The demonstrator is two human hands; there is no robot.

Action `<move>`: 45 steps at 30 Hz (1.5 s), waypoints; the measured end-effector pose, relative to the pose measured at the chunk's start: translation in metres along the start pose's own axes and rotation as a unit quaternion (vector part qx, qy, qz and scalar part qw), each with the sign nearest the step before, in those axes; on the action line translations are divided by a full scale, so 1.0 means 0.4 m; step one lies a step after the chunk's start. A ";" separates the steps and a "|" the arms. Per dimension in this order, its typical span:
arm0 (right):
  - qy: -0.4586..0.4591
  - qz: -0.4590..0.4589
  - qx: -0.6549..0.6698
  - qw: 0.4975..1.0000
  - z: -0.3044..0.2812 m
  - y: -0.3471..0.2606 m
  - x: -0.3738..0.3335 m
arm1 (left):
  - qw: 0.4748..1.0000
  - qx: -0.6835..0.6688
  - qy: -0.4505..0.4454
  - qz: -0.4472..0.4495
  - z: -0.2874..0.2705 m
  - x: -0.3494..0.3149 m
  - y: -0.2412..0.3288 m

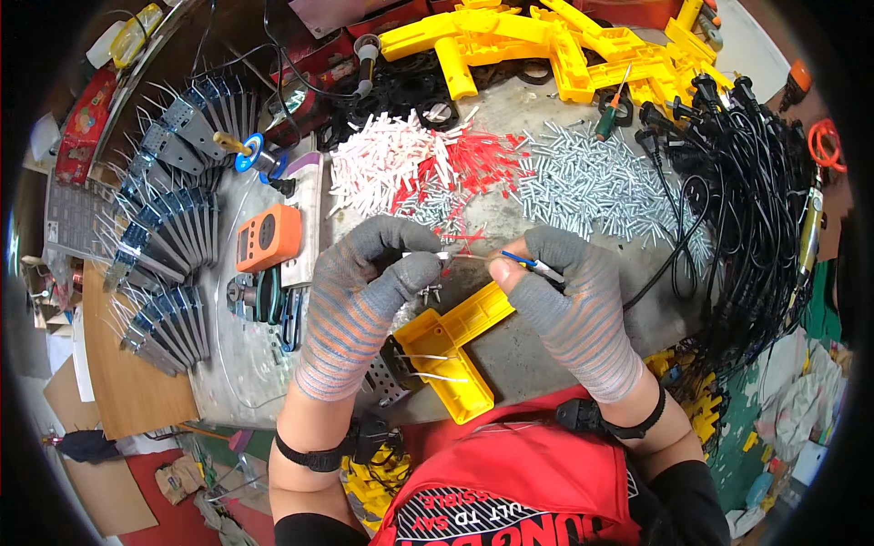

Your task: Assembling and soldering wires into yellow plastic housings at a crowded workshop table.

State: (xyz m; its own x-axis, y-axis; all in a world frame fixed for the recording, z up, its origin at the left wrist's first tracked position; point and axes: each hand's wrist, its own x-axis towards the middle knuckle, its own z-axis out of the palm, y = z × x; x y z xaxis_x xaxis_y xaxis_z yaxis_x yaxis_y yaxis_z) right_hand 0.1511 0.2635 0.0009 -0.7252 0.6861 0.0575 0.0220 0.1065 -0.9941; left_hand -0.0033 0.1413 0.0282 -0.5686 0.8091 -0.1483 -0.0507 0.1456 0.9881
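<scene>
My left hand (360,291), in a grey striped glove with the fingertips covered, pinches a small white sleeve (443,256). Opposite it, my right hand (575,314) is closed on the end of a cable, whose blue wire (517,259) and thin brownish wire (473,257) stick out toward the left. Its thumb and index finger tips are bare. The two hands are slightly apart, above the worktable. Below them lies a yellow plastic housing (455,378), with a perforated metal part (387,373) and two pale wires at its left.
Behind my hands lie piles of white sleeves (378,164), red pieces (487,164) and screws (592,182). Black cables (746,200) heap at right, yellow housings (546,45) at the back. Finned metal parts (177,227), an orange device (269,238) and pliers (269,296) are left.
</scene>
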 end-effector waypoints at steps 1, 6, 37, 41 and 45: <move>-0.005 0.004 0.008 1.000 0.000 -0.002 -0.001 | 1.000 -0.007 -0.009 0.011 0.001 -0.003 0.000; -0.019 -0.002 -0.014 1.000 0.000 -0.014 -0.005 | 1.000 0.013 0.006 0.009 0.010 -0.023 0.004; -0.196 -0.028 -0.102 0.975 -0.056 -0.047 -0.039 | 0.886 0.416 -0.066 0.195 0.042 -0.111 0.037; -0.259 -0.076 -0.180 0.946 -0.051 -0.048 -0.036 | 0.825 0.514 -0.042 0.230 0.048 -0.139 0.022; -0.375 -0.109 -0.164 0.906 -0.050 -0.031 -0.024 | 0.782 0.557 -0.093 0.263 0.030 -0.155 0.015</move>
State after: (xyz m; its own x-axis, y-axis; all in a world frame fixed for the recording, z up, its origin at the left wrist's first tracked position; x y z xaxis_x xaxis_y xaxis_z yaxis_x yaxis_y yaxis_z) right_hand 0.1716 0.2698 0.0145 -0.9977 -0.0468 0.0480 -0.0645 0.4729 -0.8787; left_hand 0.0415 0.0986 0.0430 -0.1351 0.9778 0.1600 0.9562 0.0863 0.2796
